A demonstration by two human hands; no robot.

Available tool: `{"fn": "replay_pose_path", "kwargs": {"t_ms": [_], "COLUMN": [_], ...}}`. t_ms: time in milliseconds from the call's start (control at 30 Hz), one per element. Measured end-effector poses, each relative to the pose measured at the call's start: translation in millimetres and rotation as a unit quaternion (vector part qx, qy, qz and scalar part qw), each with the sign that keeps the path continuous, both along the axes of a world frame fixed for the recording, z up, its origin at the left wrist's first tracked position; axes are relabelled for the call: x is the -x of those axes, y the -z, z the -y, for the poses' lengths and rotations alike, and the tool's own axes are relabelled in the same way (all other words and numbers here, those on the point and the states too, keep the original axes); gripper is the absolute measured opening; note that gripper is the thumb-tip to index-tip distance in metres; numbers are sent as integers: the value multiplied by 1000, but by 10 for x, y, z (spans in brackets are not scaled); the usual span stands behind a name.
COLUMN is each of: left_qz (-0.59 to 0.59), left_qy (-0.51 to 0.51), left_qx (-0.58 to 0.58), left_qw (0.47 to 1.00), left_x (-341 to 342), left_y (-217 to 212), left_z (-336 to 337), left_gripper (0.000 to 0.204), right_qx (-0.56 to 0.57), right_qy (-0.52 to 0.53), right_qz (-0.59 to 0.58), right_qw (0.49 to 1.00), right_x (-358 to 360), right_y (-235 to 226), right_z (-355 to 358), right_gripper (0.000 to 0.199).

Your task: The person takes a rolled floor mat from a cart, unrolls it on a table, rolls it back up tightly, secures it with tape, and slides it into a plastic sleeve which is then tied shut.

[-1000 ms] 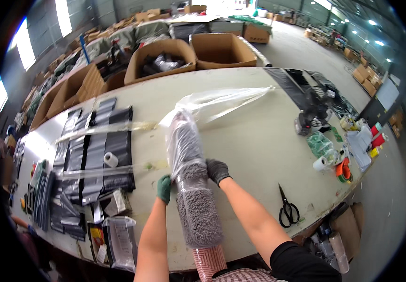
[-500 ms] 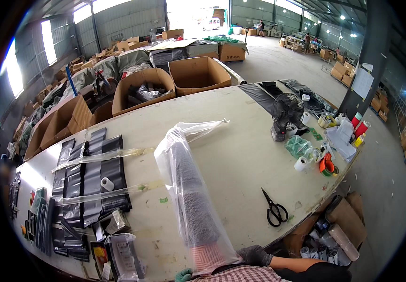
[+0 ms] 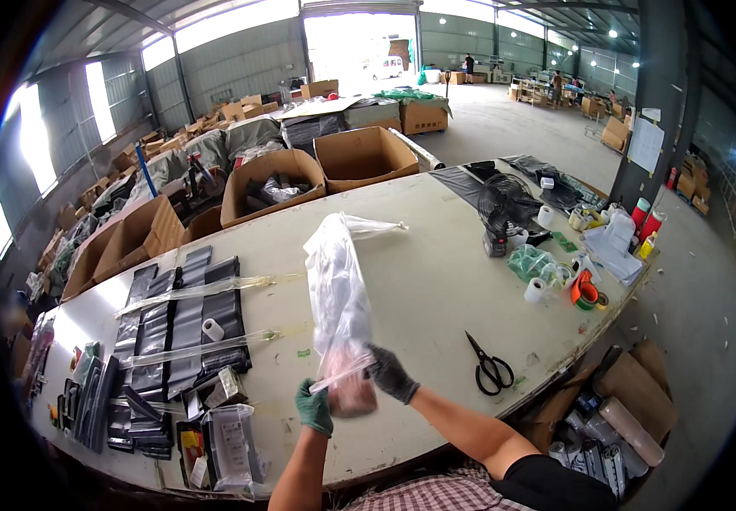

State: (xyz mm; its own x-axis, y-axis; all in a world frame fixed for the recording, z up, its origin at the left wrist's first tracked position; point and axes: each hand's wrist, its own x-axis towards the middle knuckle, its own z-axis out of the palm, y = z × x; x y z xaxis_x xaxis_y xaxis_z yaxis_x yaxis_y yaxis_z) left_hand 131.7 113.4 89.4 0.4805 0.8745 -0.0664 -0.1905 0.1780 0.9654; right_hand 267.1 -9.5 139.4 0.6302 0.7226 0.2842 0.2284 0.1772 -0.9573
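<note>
A long clear plastic bag [image 3: 336,285] lies down the middle of the table, its twisted end trailing off at the far right. Inside is a rolled fluffy textile, with a pink near end [image 3: 351,400] blurred by motion. My left hand [image 3: 314,409], in a green glove, pinches the left side of the bag's near edge. On the other side my right hand [image 3: 392,375], in a dark grey glove, grips the same edge. Between them the plastic is stretched in a band across the roll. Black-handled scissors [image 3: 489,366] lie to the right of my hands.
Stacks of dark plastic bags [image 3: 185,315] lie under clear straps at left, near a plastic bin [image 3: 233,447]. A black fan [image 3: 504,209], tape rolls [image 3: 585,294] and a white roll [image 3: 536,290] stand at right. Open cardboard boxes [image 3: 368,157] line the far edge.
Both hands have come up from the table's near edge onto the bag's near end and gripped it. The bag has drawn together around the roll, and the view has shifted slightly.
</note>
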Motion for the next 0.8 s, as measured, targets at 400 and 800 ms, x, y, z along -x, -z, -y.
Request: {"fn": "replay_pose_path", "kwargs": {"t_ms": [400, 800], "left_qz": [-109, -263], "left_qy": [412, 591], "left_qx": [393, 153], "left_qw": [815, 747], "left_x": [1681, 1571], "left_y": [437, 725], "left_z": [953, 1015], "left_gripper": [40, 31], "right_qx": [212, 259], "right_qy": [-270, -405], "right_qz": [-161, -79], "right_qw": [925, 873], "right_x": [828, 881], "right_y": [1196, 1860], "right_z": [2189, 1896], "right_gripper": [58, 22]}}
